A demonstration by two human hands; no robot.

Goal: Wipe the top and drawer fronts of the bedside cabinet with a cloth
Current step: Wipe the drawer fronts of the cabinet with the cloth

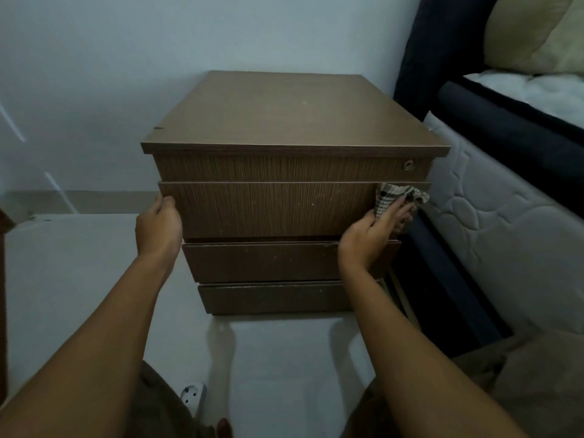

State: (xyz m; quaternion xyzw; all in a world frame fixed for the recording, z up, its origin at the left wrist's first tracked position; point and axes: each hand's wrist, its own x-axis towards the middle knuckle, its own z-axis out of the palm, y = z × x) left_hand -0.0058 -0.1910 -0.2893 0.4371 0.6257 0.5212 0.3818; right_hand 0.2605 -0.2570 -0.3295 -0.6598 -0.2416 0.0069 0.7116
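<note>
A brown wooden bedside cabinet (284, 121) stands against the wall, with several drawer fronts below its bare top. The second drawer front (271, 210) juts out a little from the others. My left hand (159, 227) grips the left edge of that drawer front. My right hand (373, 235) presses a checked cloth (396, 197) flat against the right end of the same front, fingers straight. A small round lock (408, 165) sits on the top drawer's right end.
A bed with a quilted white mattress (505, 216) and dark frame stands close on the right. A pale pillow (537, 33) lies at the top right. A white power strip (192, 396) lies on the light floor near my knees.
</note>
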